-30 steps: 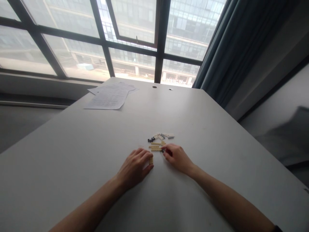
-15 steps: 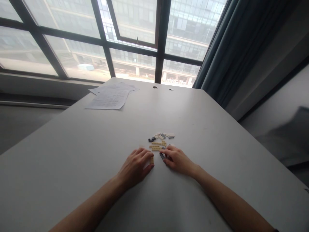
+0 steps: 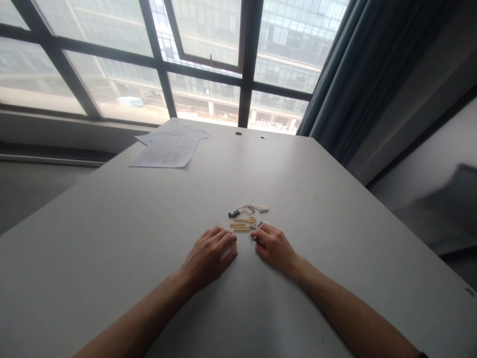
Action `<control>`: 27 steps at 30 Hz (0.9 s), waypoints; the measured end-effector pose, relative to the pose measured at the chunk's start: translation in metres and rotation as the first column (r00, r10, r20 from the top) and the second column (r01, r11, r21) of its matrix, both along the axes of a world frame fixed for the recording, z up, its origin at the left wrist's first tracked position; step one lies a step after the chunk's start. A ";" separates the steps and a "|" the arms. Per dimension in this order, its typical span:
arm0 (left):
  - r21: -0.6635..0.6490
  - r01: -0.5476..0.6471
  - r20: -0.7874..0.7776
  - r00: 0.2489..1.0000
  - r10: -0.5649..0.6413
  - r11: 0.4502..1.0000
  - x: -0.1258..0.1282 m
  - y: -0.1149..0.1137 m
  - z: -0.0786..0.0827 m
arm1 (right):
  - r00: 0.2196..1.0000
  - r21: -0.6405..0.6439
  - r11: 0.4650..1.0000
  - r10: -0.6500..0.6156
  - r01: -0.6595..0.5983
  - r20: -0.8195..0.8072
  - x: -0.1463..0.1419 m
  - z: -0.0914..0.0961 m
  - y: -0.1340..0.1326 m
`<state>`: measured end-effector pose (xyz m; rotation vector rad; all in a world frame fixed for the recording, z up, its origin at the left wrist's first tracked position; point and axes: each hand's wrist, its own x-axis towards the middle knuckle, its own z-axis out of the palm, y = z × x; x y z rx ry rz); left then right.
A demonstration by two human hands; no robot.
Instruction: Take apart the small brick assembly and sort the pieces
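Note:
Between the thumb and fingers of my left hand [image 3: 211,254] is a small tan building brick [image 3: 234,246], held close to the tabletop. My right hand [image 3: 275,249] is closed on a grey building brick [image 3: 254,238], mostly covered by the fingers. Just beyond both hands lie several long tan bricks [image 3: 241,229]. Behind these are a cluster of black bricks [image 3: 234,214] and some white and grey bricks [image 3: 248,209]. Another grey piece [image 3: 260,223] shows by the knuckles of my right hand.
The bricks lie on a wide white table [image 3: 316,209]. Printed paper sheets [image 3: 166,151] overlap at its far left. Two round holes, one of them a dark cable hole [image 3: 238,133], are near the far edge. A dark curtain [image 3: 331,84] hangs beside the windows.
My right hand has drawn slightly right, and the dark grey brick that lay visible under its fingertips is now mostly inside the fingers. My left hand stays nearly still with the tan brick.

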<state>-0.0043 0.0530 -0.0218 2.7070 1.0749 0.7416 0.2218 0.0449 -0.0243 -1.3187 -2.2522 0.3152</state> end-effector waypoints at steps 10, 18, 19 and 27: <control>-0.036 -0.003 -0.028 1.000 0.002 0.999 0.000 0.001 -0.001 | 0.998 -0.056 0.998 -0.042 0.040 -0.038 -0.007 0.003 -0.008; -0.017 -0.004 -0.017 1.000 0.004 1.000 -0.001 0.000 0.000 | 0.999 -0.161 0.987 -0.013 0.018 0.034 -0.016 0.016 -0.014; -0.018 -0.007 -0.018 1.000 0.006 1.000 -0.001 0.000 0.000 | 0.999 -0.174 0.985 -0.013 0.018 0.031 -0.015 0.016 -0.013; -0.006 -0.083 -0.037 0.996 0.083 0.997 -0.001 0.000 0.001 | 1.000 -0.194 0.981 0.012 -0.014 -0.010 -0.005 0.011 -0.006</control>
